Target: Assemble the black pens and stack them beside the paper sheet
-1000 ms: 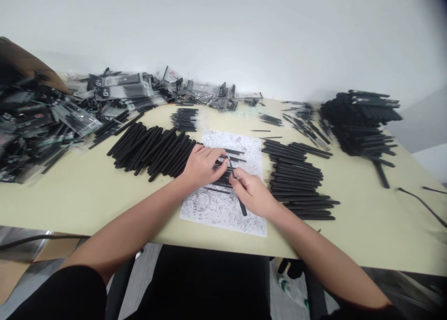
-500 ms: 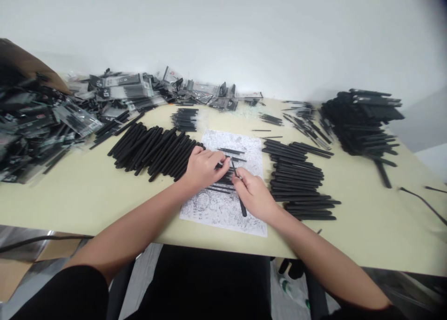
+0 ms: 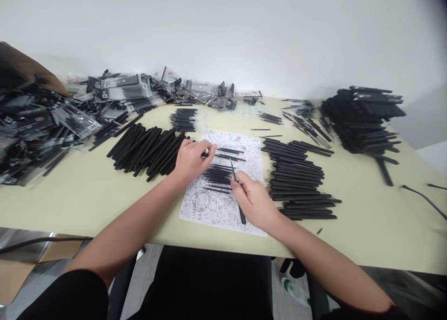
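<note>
My right hand (image 3: 253, 196) is closed around a slim black pen (image 3: 242, 214), its thin tip pointing away from me over the paper. My left hand (image 3: 193, 159) is up and to the left of that tip, fingers pinched on a small dark piece (image 3: 204, 155), mostly hidden by the fingers. Beneath both hands lies a sheet of paper (image 3: 223, 215) covered in dark scribbles. Thin black sticks like pen refills (image 3: 220, 174) lie across it in a cluster, with a few apart from the rest.
Thick black pen barrels lie in a left pile (image 3: 143, 152) and a right stack (image 3: 296, 180). Clear packets (image 3: 122, 87) heap up at the back left, beside a cardboard box (image 3: 31, 64). A tall black pile (image 3: 359, 120) stands at far right, near a cable (image 3: 424, 201).
My left hand has moved left, away from the pen's tip, taking the small dark piece with it. The right hand stays almost in place with the pen, and the refills beneath show more.
</note>
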### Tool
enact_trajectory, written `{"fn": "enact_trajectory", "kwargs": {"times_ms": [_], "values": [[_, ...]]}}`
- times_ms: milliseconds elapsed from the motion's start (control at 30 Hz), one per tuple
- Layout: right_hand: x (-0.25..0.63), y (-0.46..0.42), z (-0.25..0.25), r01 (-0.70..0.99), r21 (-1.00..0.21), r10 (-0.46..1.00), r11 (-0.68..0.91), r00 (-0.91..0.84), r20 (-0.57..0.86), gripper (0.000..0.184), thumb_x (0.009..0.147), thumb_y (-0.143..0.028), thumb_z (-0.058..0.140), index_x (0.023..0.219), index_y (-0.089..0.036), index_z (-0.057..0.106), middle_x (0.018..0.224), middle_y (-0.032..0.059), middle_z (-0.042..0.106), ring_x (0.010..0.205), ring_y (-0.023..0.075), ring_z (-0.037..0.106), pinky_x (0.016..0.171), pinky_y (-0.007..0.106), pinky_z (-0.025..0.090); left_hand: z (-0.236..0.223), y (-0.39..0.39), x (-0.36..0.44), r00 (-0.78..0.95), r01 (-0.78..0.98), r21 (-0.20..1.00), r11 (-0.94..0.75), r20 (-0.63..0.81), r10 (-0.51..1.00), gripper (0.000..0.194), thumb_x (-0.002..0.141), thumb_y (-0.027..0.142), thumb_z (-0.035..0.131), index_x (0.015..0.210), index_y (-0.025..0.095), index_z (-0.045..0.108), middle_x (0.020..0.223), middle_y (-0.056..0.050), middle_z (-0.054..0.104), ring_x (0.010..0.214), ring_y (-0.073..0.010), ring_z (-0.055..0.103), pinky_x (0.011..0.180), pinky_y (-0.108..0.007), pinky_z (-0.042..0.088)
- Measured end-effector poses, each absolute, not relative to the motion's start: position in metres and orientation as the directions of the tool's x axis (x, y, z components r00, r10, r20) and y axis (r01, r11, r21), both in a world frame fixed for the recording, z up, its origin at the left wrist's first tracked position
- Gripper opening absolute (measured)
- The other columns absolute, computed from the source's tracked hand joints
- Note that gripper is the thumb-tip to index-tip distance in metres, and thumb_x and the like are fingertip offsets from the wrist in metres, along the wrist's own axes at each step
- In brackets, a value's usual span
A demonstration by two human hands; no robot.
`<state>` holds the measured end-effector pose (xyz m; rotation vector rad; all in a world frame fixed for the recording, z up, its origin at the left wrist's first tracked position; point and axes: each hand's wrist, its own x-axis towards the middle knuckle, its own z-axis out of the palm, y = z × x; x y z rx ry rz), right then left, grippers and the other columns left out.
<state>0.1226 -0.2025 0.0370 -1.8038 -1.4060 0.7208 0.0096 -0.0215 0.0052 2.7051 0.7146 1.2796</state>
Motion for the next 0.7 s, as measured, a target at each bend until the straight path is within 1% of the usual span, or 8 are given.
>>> {"fn": "enact_trajectory", "kwargs": {"times_ms": [100, 233, 367, 467, 500, 567, 633, 700], "values": [[0.133, -0.199, 0.037, 0.577, -0.807, 0.952, -0.126, 0.299, 0.065, 0.015, 0.091, -0.03, 0.037, 0.08, -0.023, 0.043, 0.054, -0.0057, 0.043, 0.048, 0.0117, 0.04, 0.053, 0.025, 0.031, 0.002, -0.029, 0.013, 0.635, 0.341, 0.237, -0.91, 0.656, 0.408, 0.029, 0.097, 0.033, 0.045, 0.075, 0.018, 0.058, 0.056, 0.003, 0.06, 0.051, -0.0111, 0.052, 0.069, -0.029, 0.037], [0.138, -0.196, 0.037, 0.603, -0.789, 0.936, -0.117, 0.334, 0.116, 0.015, 0.09, -0.031, 0.038, 0.079, -0.023, 0.045, 0.054, -0.0052, 0.043, 0.049, 0.012, 0.041, 0.054, 0.025, 0.032, 0.0, -0.025, 0.013, 0.667, 0.358, 0.271, -0.894, 0.596, 0.447, 0.026, 0.099, 0.032, 0.041, 0.082, 0.018, 0.057, 0.063, 0.002, 0.063, 0.056, -0.0125, 0.054, 0.071, -0.029, 0.038], [0.141, -0.194, 0.036, 0.618, -0.776, 0.928, -0.125, 0.35, 0.129, 0.016, 0.09, -0.032, 0.038, 0.079, -0.023, 0.045, 0.055, -0.0044, 0.044, 0.051, 0.0123, 0.042, 0.054, 0.025, 0.032, 0.001, -0.021, 0.01, 0.669, 0.379, 0.264, -0.887, 0.584, 0.46, 0.026, 0.099, 0.032, 0.041, 0.083, 0.018, 0.057, 0.063, 0.001, 0.063, 0.056, -0.0132, 0.054, 0.07, -0.029, 0.037], [0.144, -0.193, 0.034, 0.634, -0.759, 0.919, -0.146, 0.371, 0.132, 0.017, 0.09, -0.033, 0.039, 0.078, -0.023, 0.045, 0.054, -0.0046, 0.043, 0.05, 0.0122, 0.041, 0.054, 0.025, 0.031, 0.002, -0.023, 0.009, 0.684, 0.352, 0.258, -0.9, 0.585, 0.436, 0.026, 0.097, 0.033, 0.044, 0.082, 0.018, 0.059, 0.064, 0.001, 0.065, 0.056, -0.0132, 0.057, 0.07, -0.031, 0.037], [0.145, -0.193, 0.033, 0.639, -0.755, 0.916, -0.15, 0.377, 0.137, 0.016, 0.089, -0.033, 0.039, 0.078, -0.023, 0.045, 0.054, -0.0048, 0.042, 0.05, 0.012, 0.04, 0.054, 0.025, 0.031, 0.003, -0.023, 0.009, 0.706, 0.312, 0.262, -0.913, 0.58, 0.407, 0.024, 0.095, 0.034, 0.047, 0.081, 0.019, 0.059, 0.064, 0.001, 0.066, 0.056, -0.0131, 0.057, 0.071, -0.031, 0.037], [0.148, -0.192, 0.032, 0.641, -0.752, 0.91, -0.152, 0.387, 0.146, 0.016, 0.089, -0.032, 0.04, 0.078, -0.022, 0.046, 0.054, -0.0048, 0.043, 0.05, 0.0116, 0.04, 0.054, 0.025, 0.031, 0.005, -0.024, 0.007, 0.783, 0.171, 0.278, -0.945, 0.544, 0.302, 0.02, 0.09, 0.035, 0.052, 0.08, 0.019, 0.061, 0.065, 0.002, 0.067, 0.058, -0.013, 0.06, 0.071, -0.032, 0.039], [0.15, -0.191, 0.032, 0.638, -0.753, 0.903, -0.158, 0.402, 0.151, 0.016, 0.089, -0.033, 0.04, 0.079, -0.022, 0.047, 0.054, -0.0051, 0.042, 0.049, 0.0114, 0.039, 0.054, 0.026, 0.03, 0.009, -0.024, 0.005, 0.863, -0.003, 0.31, -0.951, 0.482, 0.154, 0.013, 0.084, 0.03, 0.054, 0.079, 0.02, 0.061, 0.068, 0.002, 0.068, 0.06, -0.0129, 0.061, 0.071, -0.032, 0.041], [0.151, -0.19, 0.032, 0.633, -0.756, 0.898, -0.167, 0.413, 0.148, 0.018, 0.09, -0.034, 0.04, 0.079, -0.022, 0.048, 0.052, -0.0056, 0.039, 0.048, 0.0112, 0.038, 0.053, 0.026, 0.03, 0.012, -0.023, 0.004, 0.906, -0.118, 0.351, -0.929, 0.42, 0.044, 0.009, 0.077, 0.023, 0.053, 0.075, 0.021, 0.061, 0.067, 0.003, 0.068, 0.058, -0.0122, 0.06, 0.069, -0.032, 0.042]]}}
